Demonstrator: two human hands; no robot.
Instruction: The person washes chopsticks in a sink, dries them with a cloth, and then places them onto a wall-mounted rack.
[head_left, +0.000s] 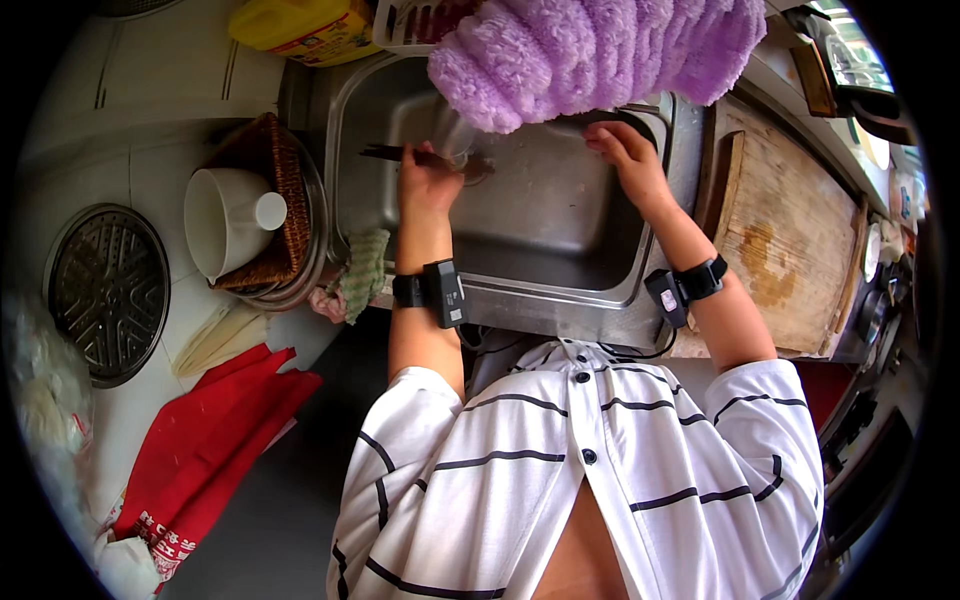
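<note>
Over the left part of a stainless steel sink (525, 277), my left hand (431, 180) is closed on a dark, flat, elongated thing (384, 152), its kind unclear. Clear running water or a clear vessel, I cannot tell which, shows beside the fingertips. My right hand (626, 154) is over the sink's right side, its thumb and fingertips close together near a dark edge; whether it grips anything is unclear. A fluffy purple towel or cloth (592, 56) hangs over the sink's far side and hides part of the basin and whatever lies behind it.
Left of the sink, a wicker basket (292, 217) holds a white plastic vessel (225, 217) beside stacked round dishes. A green cloth (364, 274) hangs at the sink's edge. A red bag (202, 427) and a black perforated disc (109, 292) lie farther left. At right is a wooden cutting board (795, 232).
</note>
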